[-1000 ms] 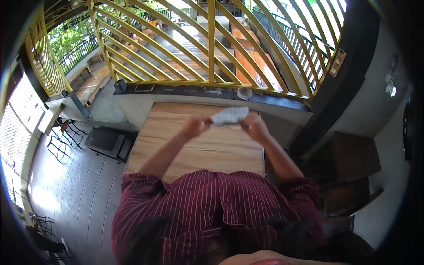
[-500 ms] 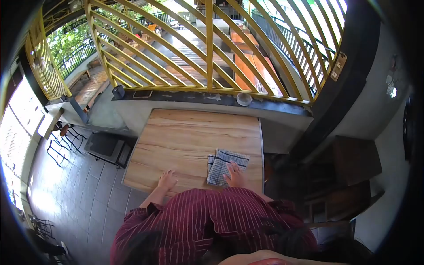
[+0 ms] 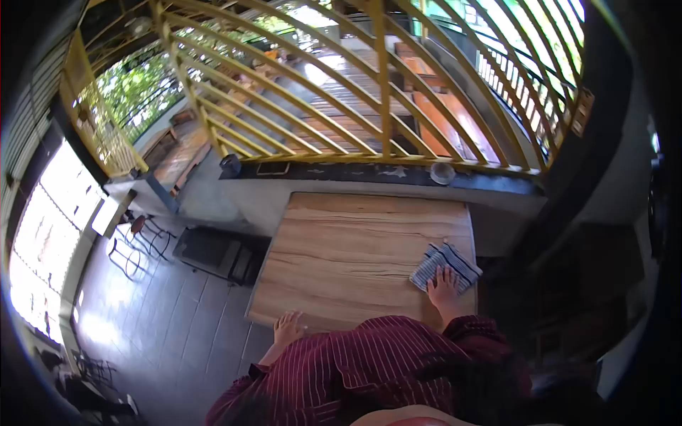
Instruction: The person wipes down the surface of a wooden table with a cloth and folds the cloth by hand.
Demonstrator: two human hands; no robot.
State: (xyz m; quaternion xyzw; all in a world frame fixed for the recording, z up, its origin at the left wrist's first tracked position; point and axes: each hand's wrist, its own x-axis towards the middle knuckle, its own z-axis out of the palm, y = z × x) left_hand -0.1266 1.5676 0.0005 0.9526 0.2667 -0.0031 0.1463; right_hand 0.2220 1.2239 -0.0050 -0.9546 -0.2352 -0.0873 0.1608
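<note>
My right hand (image 3: 443, 285) lies flat on a folded blue-and-white checked cloth (image 3: 465, 268), fingers spread over its near part. Beneath the cloth is the wood-grain table (image 3: 355, 248), close to its right edge. My left hand (image 3: 288, 328) rests with its fingers apart on the table's near left edge and holds nothing. The cloth's dark stripes show beyond my right fingertips.
Behind the table runs a low wall with a dark ledge (image 3: 327, 170), bearing a round pale dish (image 3: 442, 173) below a yellow slatted screen (image 3: 383, 92). A dark box-like unit (image 3: 206, 250) stands left on the tiled floor, with stools (image 3: 145, 238) beyond. Dark furniture is at right.
My right hand and the cloth have slid right and slightly away from me, closer to the table's right edge. My left hand stays by the near edge. The whole view has shifted.
</note>
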